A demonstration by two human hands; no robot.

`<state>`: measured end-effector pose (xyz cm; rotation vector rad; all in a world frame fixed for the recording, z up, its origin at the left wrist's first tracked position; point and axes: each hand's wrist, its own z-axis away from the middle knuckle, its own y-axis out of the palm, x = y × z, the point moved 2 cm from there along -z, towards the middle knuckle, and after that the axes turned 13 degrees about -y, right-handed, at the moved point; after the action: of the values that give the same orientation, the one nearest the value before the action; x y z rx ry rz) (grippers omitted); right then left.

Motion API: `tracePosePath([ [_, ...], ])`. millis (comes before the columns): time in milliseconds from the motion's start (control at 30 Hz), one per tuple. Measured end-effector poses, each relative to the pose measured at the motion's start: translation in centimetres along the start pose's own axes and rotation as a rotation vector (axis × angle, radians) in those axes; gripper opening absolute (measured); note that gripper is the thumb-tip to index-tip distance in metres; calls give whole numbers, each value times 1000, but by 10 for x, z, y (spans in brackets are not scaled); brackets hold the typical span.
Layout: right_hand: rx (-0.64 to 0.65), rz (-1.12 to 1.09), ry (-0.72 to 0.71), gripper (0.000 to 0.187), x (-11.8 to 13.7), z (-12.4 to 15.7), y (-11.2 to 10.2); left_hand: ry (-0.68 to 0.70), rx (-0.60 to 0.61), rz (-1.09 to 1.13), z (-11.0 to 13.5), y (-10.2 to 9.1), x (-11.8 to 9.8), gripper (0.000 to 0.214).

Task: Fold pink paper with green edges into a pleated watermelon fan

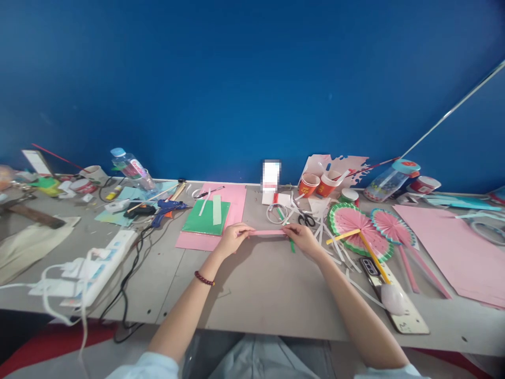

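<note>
A narrow pink paper strip (268,232) lies flat on the grey table (252,284) in front of me. My left hand (233,236) pinches its left end with fingers closed. My right hand (300,237) pinches its right end, fingers also closed. A thin green strip (292,245) sticks out just under my right hand. A dark red bead bracelet (204,279) sits on my left wrist.
Green sheets on pink paper (207,218) lie behind my left hand. Two watermelon paper fans (357,226), scissors (304,218), tape (276,213), a ruler (398,302) and red paper cups (317,184) sit to the right. A blue glue gun (168,208), cables and a power strip (102,263) are left. A large pink sheet (453,247) lies far right.
</note>
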<state>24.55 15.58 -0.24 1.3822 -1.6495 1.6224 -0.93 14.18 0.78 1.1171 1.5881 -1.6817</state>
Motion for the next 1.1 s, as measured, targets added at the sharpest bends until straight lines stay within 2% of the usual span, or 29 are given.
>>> tracePosePath([
  [167,-4,51,-21,31,5,0,2,7,23,23,2,3,-4,19],
  [300,-40,202,-204,25,14,-1,3,28,35,-64,7,4,-13,25],
  [400,-37,241,-351,23,22,0,5,-21,62,-86,11,4,-17,32],
  [500,9,224,-417,24,28,1,8,-99,195,-5,12,4,-20,33],
  [600,73,197,-419,25,34,3,12,-186,347,113,13,8,-23,25],
  [733,142,171,-429,26,42,5,18,-240,438,186,17,18,-31,31],
  [933,142,86,-408,24,50,7,22,-380,454,288,23,30,-35,50],
  [1100,68,-31,-200,21,40,7,26,-434,436,362,22,31,-35,49],
])
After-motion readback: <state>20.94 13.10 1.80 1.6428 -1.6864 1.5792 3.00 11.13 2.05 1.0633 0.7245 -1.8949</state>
